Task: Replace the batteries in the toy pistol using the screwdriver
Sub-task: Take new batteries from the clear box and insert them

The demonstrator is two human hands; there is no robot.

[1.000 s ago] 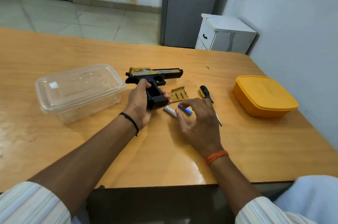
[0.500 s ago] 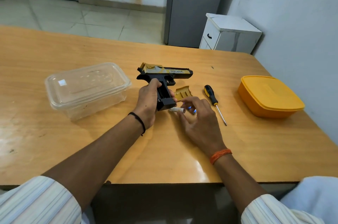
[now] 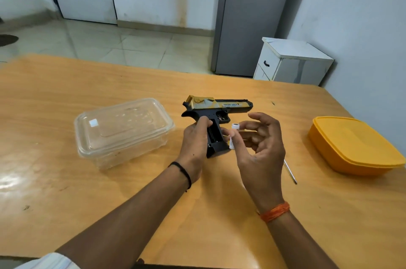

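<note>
The glossy wooden table (image 3: 109, 191) is reflecting light; left of the fingers (image 3: 203, 122) a clear smooth plastic box (image 3: 123, 132) is sitting, right a matt yellow plastic container (image 3: 356, 145).

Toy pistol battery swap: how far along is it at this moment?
Done: the toy pistol grip compartment lies open. In hand: left hand holds the grip, right hand pinches a white battery beside it. Left: seat batteries, refit the cover, screw it with the screwdriver.
</note>
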